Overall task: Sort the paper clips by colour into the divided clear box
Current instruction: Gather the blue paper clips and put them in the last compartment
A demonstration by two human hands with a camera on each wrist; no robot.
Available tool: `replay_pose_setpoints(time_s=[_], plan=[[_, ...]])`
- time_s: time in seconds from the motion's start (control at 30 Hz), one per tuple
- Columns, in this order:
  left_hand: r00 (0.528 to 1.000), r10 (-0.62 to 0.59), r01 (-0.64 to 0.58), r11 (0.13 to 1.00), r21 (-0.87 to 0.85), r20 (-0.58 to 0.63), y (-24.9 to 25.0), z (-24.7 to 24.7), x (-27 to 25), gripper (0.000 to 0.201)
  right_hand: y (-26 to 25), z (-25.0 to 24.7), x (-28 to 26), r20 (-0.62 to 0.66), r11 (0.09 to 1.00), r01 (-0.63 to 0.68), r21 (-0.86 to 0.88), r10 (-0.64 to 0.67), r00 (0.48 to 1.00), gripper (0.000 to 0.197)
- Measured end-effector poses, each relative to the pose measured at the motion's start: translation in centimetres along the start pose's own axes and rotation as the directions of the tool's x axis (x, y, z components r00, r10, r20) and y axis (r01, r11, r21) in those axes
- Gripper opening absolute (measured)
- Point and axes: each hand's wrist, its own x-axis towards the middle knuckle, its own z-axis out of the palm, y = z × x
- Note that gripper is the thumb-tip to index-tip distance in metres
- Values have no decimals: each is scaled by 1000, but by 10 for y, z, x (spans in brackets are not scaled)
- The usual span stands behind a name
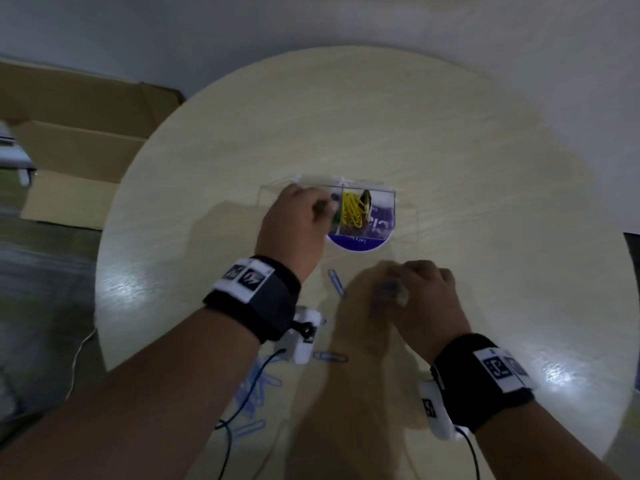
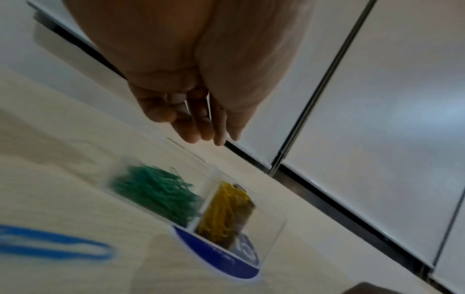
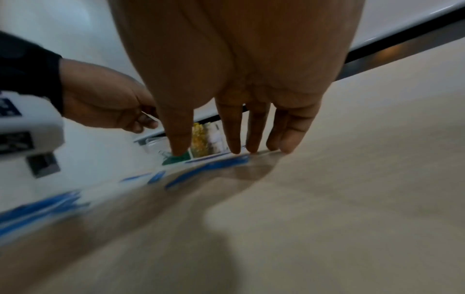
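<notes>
The divided clear box is sitting near the middle of the round, pale wooden table, partly over a blue round sticker. Its walls are transparent and thin, with a partition running between compartments. In the left-wrist view one compartment is holding a tangled heap of green paper clips, and the one beside it is holding yellow paper clips together with something darker that is too blurred to name.

The left hand is hovering over the box's left part, its fingers bunched together and pointing down; whether they are pinching a clip cannot be told.

The right hand is reaching down to the table nearer the person, its fingers extended with tips touching the wood at blurred blue paper clips. The head view is too smeared there to show a grasp.

More blue clips are lying loose on the near side of the table, one between the two hands and a scattered bunch under the left forearm.
</notes>
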Motion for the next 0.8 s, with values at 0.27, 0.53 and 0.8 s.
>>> replay_pose_setpoints(time_s=[0.27, 0.53, 0.8], plan=[[894, -441, 399, 864, 308, 76, -110, -68, -161, 30, -14, 31, -40, 3, 1000, 14, 14, -14, 1000, 39], [967, -234, 238, 971, -32, 100, -76, -26, -123, 27, -36, 29, -11, -14, 978, 13, 210, -11, 1000, 31], [760, -393, 207, 902, 380, 517, -103, -104, -199, 46, -43, 21, -74, 113, 906, 399, 138, -415, 903, 7]])
